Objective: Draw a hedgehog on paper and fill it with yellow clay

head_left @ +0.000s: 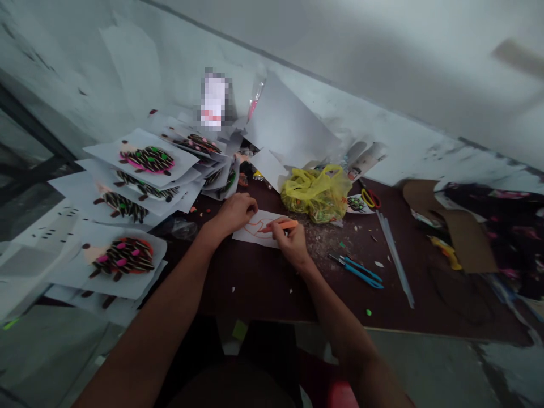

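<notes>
White rectangular paper sheet (242, 234), marked with a curved orange outline (254, 224), is laid flat on the dark brown tabletop (255, 292), between the two bare hands; the stubby orange marker (289, 224) is gripped between the thumb and fingers of the right hand (292, 241), its tip pointed leftward at the outline; the fingers of the left hand (238, 211) are curled at the sheet's upper left edge, though whether the paper is pressed or pinched cannot be told; for a clean line, the sheet is best steadied with light, even pressure, and the marker guided smoothly, with fresh ink kept clear of the wrist; the loose pale scraps (379, 264) should be kept from under the paper, since the line could be made to jump; the crumpled yellow plastic bag (317, 192), set just beyond the right hand, should be left unbumped.
</notes>
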Motion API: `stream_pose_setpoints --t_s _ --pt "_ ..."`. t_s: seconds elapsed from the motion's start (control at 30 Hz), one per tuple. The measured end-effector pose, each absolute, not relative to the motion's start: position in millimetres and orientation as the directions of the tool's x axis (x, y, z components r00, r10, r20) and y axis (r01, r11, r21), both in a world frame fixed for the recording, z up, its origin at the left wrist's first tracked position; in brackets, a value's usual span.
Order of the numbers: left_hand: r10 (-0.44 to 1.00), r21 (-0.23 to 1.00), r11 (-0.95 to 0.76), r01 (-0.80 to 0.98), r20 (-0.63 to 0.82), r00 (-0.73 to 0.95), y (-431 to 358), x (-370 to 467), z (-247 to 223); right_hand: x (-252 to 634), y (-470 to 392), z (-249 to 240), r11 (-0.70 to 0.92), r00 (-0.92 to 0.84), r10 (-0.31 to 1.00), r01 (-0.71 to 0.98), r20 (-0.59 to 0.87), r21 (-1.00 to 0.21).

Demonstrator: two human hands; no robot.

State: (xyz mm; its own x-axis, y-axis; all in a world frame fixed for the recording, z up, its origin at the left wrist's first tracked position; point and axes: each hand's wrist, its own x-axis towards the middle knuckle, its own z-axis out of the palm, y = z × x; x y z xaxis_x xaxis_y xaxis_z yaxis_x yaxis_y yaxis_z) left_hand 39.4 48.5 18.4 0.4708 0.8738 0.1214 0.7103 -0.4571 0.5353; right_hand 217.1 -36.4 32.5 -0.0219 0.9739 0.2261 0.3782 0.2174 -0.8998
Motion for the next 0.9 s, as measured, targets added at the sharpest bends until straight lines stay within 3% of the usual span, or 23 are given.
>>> stream_pose_setpoints --t_s 0.2,0.63,0.9 --pt "0.876 0.526 -0.447 0.723 0.095 0.473 46.4 40.3 24.1 232.9 -25.5 28.4 0.186 0.148 0.956 0.369 0.254 -0.911" --pt "0.884 0.537 -0.423 0.730 0.068 0.463 45.3 41.9 24.7 233.3 -24.7 23.7 0.202 0.131 0.954 0.384 0.270 -0.901" --pt "0.872 0.528 -0.440 0.727 0.055 0.487 45.4 41.7 29.3 232.4 -11.1 37.0 0.224 0.026 0.963 0.470 0.267 -0.854"
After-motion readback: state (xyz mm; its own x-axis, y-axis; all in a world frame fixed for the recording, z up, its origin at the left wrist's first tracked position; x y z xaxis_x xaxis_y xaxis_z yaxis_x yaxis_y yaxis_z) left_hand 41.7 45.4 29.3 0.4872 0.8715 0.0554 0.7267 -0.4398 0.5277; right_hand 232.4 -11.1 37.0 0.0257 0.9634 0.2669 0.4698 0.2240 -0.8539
